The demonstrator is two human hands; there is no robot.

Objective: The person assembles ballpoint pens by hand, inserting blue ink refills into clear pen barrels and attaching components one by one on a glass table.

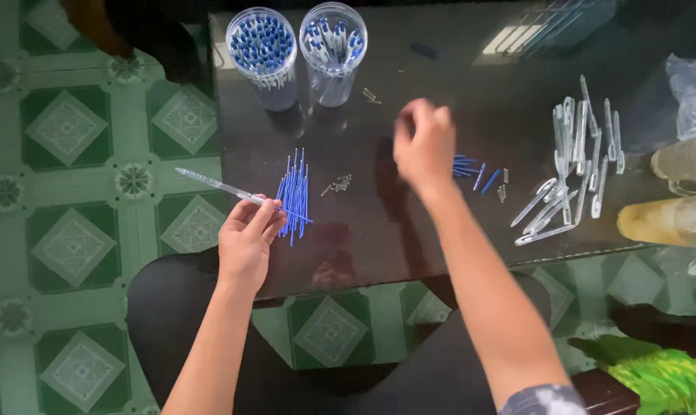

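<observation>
A: What did the left hand have?

B: Its grip was closed on a clear pen barrel, slanted up-left over the bench edge, just beside the blue refills.

A: And the right hand?

B: Raised mid-bench, blurred; I couldn't tell its grip. Blue caps lay just right of it, clear barrels farther right, two jars behind.
</observation>
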